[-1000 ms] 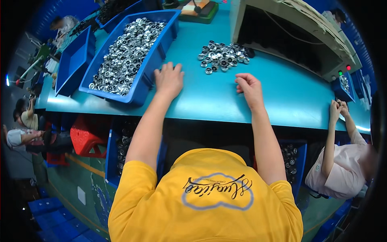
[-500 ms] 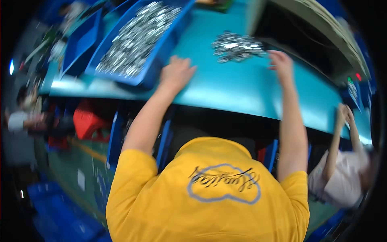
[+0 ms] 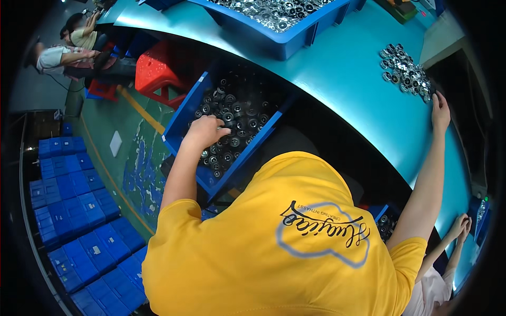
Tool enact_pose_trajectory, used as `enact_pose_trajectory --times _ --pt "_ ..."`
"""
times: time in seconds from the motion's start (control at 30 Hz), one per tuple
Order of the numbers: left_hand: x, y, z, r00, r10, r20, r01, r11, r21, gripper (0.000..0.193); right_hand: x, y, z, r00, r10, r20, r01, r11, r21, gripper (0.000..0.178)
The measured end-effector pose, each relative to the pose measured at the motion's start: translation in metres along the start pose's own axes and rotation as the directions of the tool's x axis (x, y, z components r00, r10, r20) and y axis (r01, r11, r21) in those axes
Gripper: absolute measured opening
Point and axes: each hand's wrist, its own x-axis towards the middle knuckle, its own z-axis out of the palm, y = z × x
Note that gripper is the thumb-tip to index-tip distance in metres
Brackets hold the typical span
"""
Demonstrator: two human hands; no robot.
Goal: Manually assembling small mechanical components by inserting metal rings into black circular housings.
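My left hand (image 3: 206,131) is down over a blue bin (image 3: 203,89) below the table edge, its thumb apart from the bent fingers. Round dark metal parts (image 3: 234,113) with ringed centres fill this bin, some right beside the fingertips. Out to the right, my right hand (image 3: 440,111) is at the near end of a loose pile of shiny round metal parts (image 3: 406,72) on the teal table. Its fingers are drawn together next to a dark opening, and whatever lies between them is too small to make out.
A large blue bin (image 3: 295,39) of shiny parts stands on the teal table (image 3: 337,84). The machine (image 3: 448,47) with a dark opening borders it at right. A red stool (image 3: 158,71) and stacked blue crates (image 3: 87,231) are at left. Another person's hands (image 3: 461,227) work at far right.
My left hand has moved off the table and down into the bin of dark parts. My view has swung left and down; my right hand stays near the pile's end.
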Motion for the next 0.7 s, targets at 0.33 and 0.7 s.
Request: enact_pose_trajectory --times 0.33,0.7 --pt "0.075 0.175 -0.075 0.621 0.509 -0.596 -0.754 0.597 -0.274 0.009 -0.057 -0.020 -0.024 0.985 -0.050 -0.167 0.090 0.966 0.244 0.030" --pt "0.160 0.402 -0.091 0.486 0.475 -0.734 -0.867 0.157 -0.473 0.023 -0.181 -0.137 -0.083 0.873 -0.262 0.412 -0.442 -0.067 0.894 0.021"
